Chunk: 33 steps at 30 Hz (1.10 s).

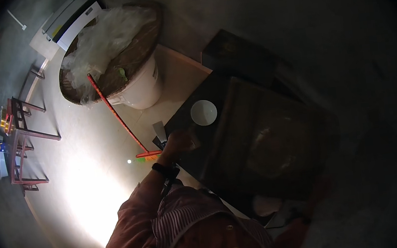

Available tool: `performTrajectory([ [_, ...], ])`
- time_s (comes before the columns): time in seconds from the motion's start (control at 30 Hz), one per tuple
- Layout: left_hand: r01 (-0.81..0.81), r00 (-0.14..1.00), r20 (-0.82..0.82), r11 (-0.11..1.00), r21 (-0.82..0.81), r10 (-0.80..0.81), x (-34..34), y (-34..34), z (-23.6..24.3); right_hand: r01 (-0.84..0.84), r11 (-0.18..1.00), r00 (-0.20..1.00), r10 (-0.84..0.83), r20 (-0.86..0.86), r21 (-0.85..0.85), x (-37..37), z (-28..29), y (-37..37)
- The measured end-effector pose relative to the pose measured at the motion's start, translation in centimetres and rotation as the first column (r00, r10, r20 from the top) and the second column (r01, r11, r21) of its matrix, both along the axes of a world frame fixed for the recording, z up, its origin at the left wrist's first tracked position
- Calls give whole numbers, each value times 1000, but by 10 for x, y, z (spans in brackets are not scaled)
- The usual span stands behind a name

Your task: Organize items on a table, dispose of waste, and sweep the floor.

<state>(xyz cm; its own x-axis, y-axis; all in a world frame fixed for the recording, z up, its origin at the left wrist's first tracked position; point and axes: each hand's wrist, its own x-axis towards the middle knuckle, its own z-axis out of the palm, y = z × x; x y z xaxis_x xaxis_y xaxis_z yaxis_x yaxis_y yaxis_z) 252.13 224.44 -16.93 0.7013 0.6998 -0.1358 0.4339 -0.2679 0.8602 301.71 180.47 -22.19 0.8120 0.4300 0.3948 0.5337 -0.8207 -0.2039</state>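
Beside the white bowl [203,112] on the dark counter [237,119], left hand [177,143] rests for support; finger spread unclear, right hand unseen.

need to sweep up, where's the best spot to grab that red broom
Grip the broom mid-handle and come from the open floor side. The thin handle leans with its top against the basket on the white bucket, so the middle stands free.

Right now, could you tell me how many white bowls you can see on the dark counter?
1. A white bowl sits near the counter's left edge, just beyond the left hand. The right side is dim, so others may be hidden there.
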Motion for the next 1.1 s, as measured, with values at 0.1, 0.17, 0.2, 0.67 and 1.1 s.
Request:
performTrajectory([
  [0.1, 9, 966, 255, 993, 121, -39, -4, 19, -8, 143, 989, 968, -133, -214, 31, -60, -6, 36],
  [0.17, 459, 882, -421, 593, 662, -213, 8, 44, -18, 156, 988, 928, -145, -343, 4, -98, -6, 40],
  [0.2, 466, 881, -412, 583, 665, -234, 15, 52, -25, 132, 991, 917, -126, -379, -10, -114, -1, 34],
  [0.67, 7, 1000, -2, 958, 287, -7, 27, 99, -79, -278, 843, 955, 192, -225, -460, -337, 117, 191],
  [1.1, -223, 906, 166, 774, -593, 389, -152, 142, 62, -564, 809, 388, 434, -813, 163, -458, 7, 365],
])
